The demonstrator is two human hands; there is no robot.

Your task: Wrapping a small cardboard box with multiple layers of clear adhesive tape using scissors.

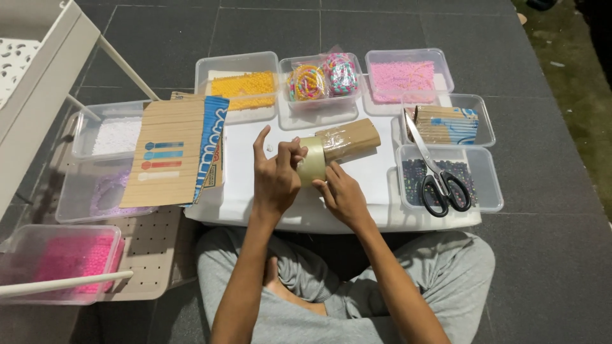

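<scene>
I see my left hand (275, 173) gripping a roll of tape (312, 160), index finger raised; my right hand (341, 193), just beside it, pinches the tape against a cardboard tube (349, 140).

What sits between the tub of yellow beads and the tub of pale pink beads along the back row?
In the head view, a clear tub holding two bags of multicoloured beads sits between the yellow bead tub and the pink bead tub.
</scene>
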